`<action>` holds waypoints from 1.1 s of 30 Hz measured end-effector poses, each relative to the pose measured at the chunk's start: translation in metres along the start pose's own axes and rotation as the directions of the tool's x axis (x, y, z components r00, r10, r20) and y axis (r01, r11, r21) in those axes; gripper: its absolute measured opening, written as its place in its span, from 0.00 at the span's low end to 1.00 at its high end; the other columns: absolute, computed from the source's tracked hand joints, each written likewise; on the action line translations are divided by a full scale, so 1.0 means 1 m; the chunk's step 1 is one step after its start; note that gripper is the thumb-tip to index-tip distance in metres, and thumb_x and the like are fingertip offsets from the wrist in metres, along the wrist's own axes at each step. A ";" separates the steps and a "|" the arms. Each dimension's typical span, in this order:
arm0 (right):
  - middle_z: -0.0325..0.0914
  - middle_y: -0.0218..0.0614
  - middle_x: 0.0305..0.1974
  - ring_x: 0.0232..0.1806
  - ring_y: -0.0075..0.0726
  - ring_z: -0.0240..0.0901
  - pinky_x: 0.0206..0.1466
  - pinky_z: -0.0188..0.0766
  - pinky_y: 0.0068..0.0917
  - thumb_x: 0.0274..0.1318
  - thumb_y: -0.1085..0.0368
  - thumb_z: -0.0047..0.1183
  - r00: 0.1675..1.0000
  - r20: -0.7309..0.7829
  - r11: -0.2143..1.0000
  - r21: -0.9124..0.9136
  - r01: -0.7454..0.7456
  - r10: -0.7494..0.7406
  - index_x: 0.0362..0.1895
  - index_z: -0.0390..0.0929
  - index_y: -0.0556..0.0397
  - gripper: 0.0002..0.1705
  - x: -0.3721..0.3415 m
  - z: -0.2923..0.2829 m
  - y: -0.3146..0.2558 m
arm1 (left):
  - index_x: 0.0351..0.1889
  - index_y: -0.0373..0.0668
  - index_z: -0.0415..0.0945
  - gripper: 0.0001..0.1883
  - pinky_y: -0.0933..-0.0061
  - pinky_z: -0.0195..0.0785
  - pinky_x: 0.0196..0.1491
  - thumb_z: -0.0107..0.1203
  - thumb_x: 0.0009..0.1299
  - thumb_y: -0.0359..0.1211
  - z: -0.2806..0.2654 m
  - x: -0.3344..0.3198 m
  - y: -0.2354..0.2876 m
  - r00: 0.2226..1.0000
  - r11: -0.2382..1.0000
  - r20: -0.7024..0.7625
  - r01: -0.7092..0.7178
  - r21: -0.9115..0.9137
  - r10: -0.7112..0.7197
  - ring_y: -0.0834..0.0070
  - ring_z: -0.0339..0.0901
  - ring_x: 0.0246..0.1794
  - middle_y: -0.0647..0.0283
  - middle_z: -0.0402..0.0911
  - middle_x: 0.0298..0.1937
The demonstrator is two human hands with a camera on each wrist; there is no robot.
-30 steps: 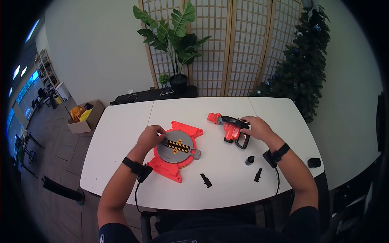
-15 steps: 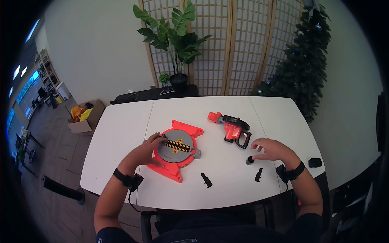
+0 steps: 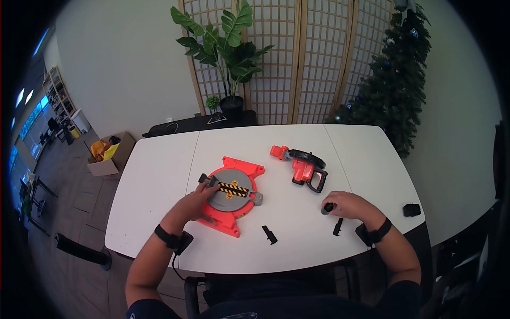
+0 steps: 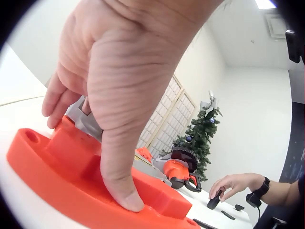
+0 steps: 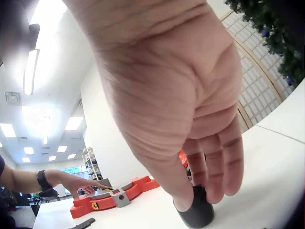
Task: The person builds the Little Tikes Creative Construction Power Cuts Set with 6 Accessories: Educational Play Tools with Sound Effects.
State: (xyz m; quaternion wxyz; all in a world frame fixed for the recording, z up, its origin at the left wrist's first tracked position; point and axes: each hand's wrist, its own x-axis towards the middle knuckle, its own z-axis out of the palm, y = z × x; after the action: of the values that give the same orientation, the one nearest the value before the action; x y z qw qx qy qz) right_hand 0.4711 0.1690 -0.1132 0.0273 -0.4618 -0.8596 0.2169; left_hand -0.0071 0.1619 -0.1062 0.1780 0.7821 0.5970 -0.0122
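A red toy saw base (image 3: 226, 226) with a round grey turntable (image 3: 228, 204) lies left of the middle of the table. My left hand (image 3: 194, 206) rests on its left side. In the left wrist view, the thumb lies straight along the red plastic while fingers reach the grey bracket (image 4: 86, 119). My right hand (image 3: 350, 206) pinches a short black cylinder (image 5: 199, 212) between thumb and fingers, close over the table. A red and black toy circular saw head (image 3: 303, 171) lies beyond that hand. Black strips lie near me, one (image 3: 269, 234) at the middle and one (image 3: 338, 227) beside the right hand.
A small black block (image 3: 411, 210) sits near the table's right edge. Behind the white table (image 3: 159, 159) stand a potted plant (image 3: 232, 106), a folding screen (image 3: 319, 69) and a decorated tree (image 3: 377, 101). An open cardboard box (image 3: 103, 168) is on the floor at left.
My right hand has left the saw head, come toward me and taken hold of the black cylinder. The left hand has shifted nearer along the base's left side, showing a dark part there.
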 end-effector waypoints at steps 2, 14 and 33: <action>0.79 0.35 0.45 0.42 0.41 0.78 0.46 0.76 0.35 0.51 0.68 0.63 1.000 -0.001 1.000 -0.015 -0.005 0.005 0.47 0.81 0.47 0.16 0.005 -0.001 0.003 | 0.76 0.56 0.55 0.66 0.55 0.71 0.63 0.83 0.35 0.46 0.005 0.002 -0.004 0.997 0.999 -0.062 -0.035 0.024 0.037 0.46 0.73 0.63 0.45 0.51 0.77; 0.85 0.39 0.32 0.34 0.38 0.81 0.42 0.78 0.31 0.49 0.68 0.64 0.962 -0.204 0.983 0.016 -0.184 0.184 0.38 0.85 0.54 0.10 0.019 -0.033 0.031 | 0.73 0.55 0.62 0.63 0.56 0.74 0.59 0.80 0.35 0.55 0.021 0.009 0.001 0.979 0.998 -0.196 -0.051 0.043 0.058 0.47 0.76 0.59 0.47 0.61 0.73; 0.82 0.31 0.28 0.33 0.39 0.81 0.37 0.75 0.34 0.52 0.55 0.65 0.945 -0.254 0.950 -0.182 -0.255 0.205 0.42 0.75 0.46 0.17 0.000 -0.042 -0.016 | 0.76 0.58 0.57 0.64 0.61 0.66 0.68 0.82 0.38 0.48 0.010 0.033 0.006 0.999 0.999 -0.048 -0.013 -0.031 0.012 0.52 0.66 0.70 0.51 0.54 0.78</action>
State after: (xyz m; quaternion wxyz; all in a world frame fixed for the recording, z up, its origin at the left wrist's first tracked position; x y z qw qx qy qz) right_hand 0.4688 0.1759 -0.0685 0.0523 -0.5817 -0.8087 0.0701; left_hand 0.0101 0.1885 -0.1222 0.1760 0.7831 0.5963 0.0171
